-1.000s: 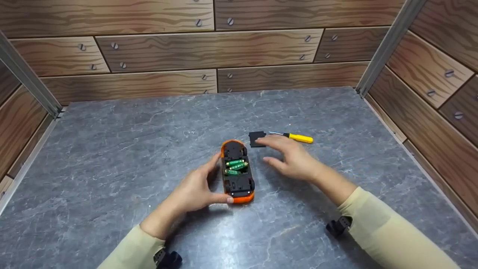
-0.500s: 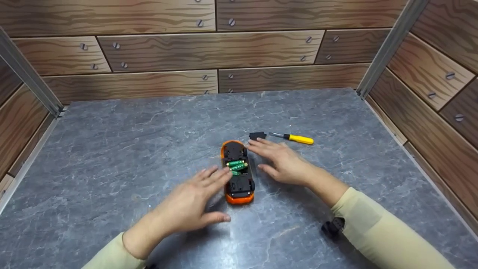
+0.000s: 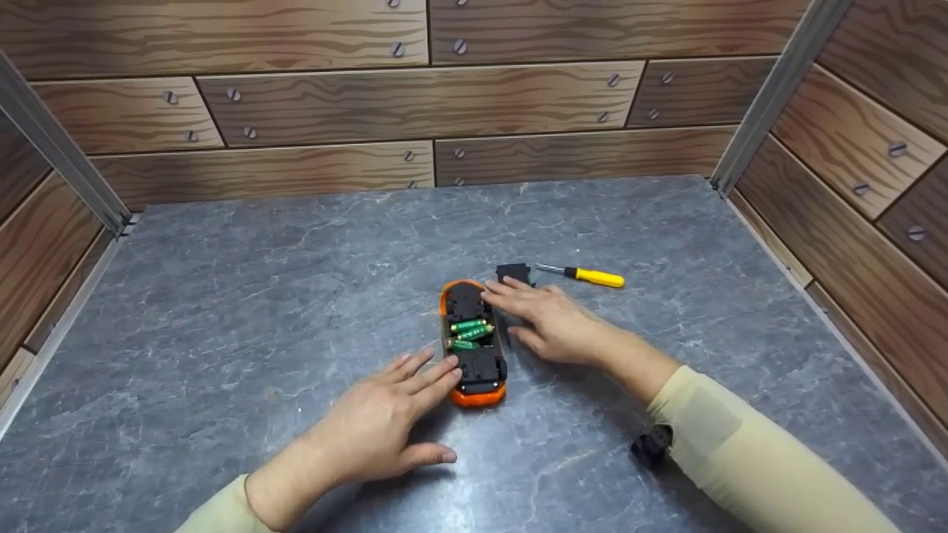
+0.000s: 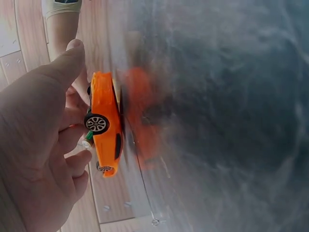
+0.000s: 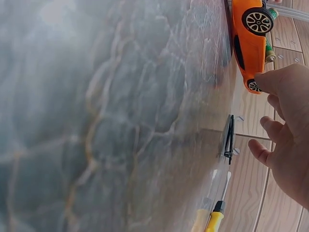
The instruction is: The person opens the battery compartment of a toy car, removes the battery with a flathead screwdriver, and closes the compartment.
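An orange toy car [image 3: 478, 366] lies upside down on the table, its black underside facing up. Several green batteries [image 3: 472, 333] sit in its uncovered battery compartment, some tilted. My left hand [image 3: 374, 422] is spread at the car's near left side, index fingertip by its edge; whether it touches is unclear. My right hand [image 3: 559, 326] reaches the far right side of the car, fingers loosely extended, fingertips at the edge near a wheel. In the right wrist view, its thumb or forefinger appears beside a wheel of the car [image 5: 248, 43].
A black battery cover [image 3: 513, 268] lies just beyond the right fingers, partly hidden by them. Right of it rests a screwdriver [image 3: 600, 278] with a yellow handle. Wood-patterned walls [image 3: 318, 104] enclose the back and sides of the grey marbled table [image 3: 259, 296].
My left hand has let go of the car and drawn back toward me, fingers spread. The right hand has moved left, from the battery cover to the car's edge. The car stays put.
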Demonstrator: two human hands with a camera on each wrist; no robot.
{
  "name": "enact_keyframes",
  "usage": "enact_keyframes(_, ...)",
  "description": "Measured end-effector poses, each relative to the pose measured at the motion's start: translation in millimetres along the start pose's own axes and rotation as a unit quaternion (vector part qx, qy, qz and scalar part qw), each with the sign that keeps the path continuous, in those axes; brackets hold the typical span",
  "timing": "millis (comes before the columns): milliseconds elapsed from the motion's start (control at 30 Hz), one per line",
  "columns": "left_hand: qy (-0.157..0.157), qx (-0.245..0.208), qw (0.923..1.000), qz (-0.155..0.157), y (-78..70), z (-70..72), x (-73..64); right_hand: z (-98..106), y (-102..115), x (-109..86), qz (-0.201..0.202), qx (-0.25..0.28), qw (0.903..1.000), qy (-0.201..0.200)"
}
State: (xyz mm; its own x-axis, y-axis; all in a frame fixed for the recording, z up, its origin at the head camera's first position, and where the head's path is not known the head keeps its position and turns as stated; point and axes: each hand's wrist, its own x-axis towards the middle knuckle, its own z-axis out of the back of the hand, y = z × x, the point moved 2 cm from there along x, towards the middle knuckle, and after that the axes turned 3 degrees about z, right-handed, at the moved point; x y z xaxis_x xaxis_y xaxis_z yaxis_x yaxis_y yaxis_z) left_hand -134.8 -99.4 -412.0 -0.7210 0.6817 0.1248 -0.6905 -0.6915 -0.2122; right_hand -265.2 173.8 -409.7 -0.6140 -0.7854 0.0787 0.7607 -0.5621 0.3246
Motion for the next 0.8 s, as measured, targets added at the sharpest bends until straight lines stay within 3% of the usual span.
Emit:
enact_keyframes(400, 0.003, 0.02, 0.9993, 0.031, 5.3, 1.3, -1.9, 1, -1, -3.8, 0.029, -0.007, 0.9992, -0.025)
enact_keyframes(800, 0.002, 0.04, 0.9978, 0.052, 12.5, 2.2, -0.6, 4, 1, -16.3, 0.025, -0.02, 0.9992, -0.025)
